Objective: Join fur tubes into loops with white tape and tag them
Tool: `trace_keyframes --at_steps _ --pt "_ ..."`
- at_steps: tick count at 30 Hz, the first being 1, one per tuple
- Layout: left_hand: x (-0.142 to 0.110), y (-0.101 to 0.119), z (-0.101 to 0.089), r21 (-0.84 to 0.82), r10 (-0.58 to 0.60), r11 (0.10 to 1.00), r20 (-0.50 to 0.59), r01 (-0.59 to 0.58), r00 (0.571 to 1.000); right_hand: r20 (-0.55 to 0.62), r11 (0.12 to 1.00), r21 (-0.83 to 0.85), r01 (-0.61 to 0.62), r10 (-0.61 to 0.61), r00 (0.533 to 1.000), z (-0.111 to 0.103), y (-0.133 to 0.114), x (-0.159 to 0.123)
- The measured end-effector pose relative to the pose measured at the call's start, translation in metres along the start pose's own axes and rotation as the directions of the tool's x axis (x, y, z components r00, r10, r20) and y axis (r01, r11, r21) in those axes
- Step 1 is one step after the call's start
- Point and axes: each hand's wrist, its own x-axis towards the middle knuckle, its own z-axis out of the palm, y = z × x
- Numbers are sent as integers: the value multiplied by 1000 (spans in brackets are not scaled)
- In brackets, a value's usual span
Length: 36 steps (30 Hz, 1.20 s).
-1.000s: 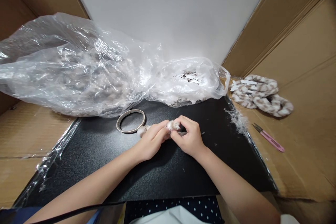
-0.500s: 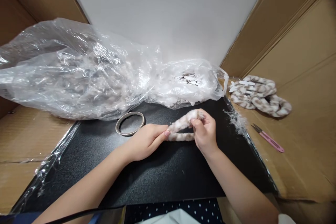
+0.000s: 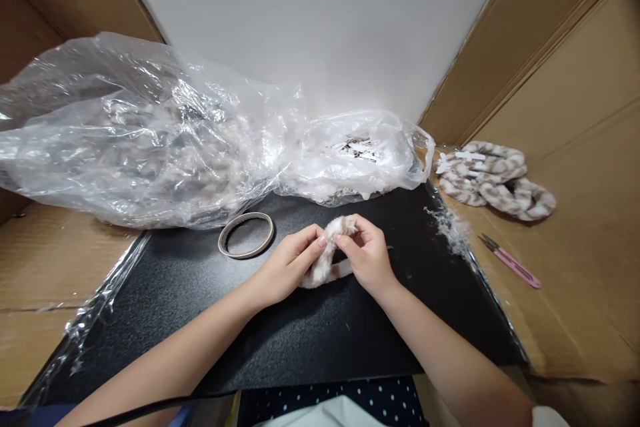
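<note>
A fluffy white-and-brown fabric loop is held between my two hands above the black table. My left hand pinches its left side, the thumb pressed on the fur. My right hand grips the upper right part between thumb and fingers, close to the left thumb. The lower strand of the loop runs behind the right fingers, and part of it is hidden there. Left of my left hand lies a roll of tape, flat on the table.
Behind stand a large clear plastic bag of fluffy pieces and a smaller bag. To the right, on cardboard, lie several furry loops with white tags and pink thread snips. Loose fluff clings near the table's right edge.
My right hand has moved left, closer to my left hand. The fluffy loop, stretched sideways before, is now bunched and bent, its left part hanging lower.
</note>
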Motion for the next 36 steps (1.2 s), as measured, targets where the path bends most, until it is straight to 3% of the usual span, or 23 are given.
trace_keyframes --at_steps 8,11,15,17,29,36 --pt "-1 -8 8 -180 -59 981 65 69 996 45 999 -34 9 -7 999 -3 -3 2" --pt "0 -11 9 -54 -69 996 -23 68 997 28 1000 -17 -12 12 1000 -7 -6 4" --pt "2 -10 6 268 32 963 -106 -3 994 15 993 -105 -56 57 998 -14 -7 8" --pt "2 -8 5 335 63 942 -109 -23 992 23 987 -142 -78 82 996 -16 -6 9" --pt "2 -8 6 335 78 942 -174 -15 982 86 980 -168 -107 123 989 -15 -4 8" --pt "1 -7 6 362 74 932 -154 -14 985 110 971 -204 -123 148 983 -11 -3 4"
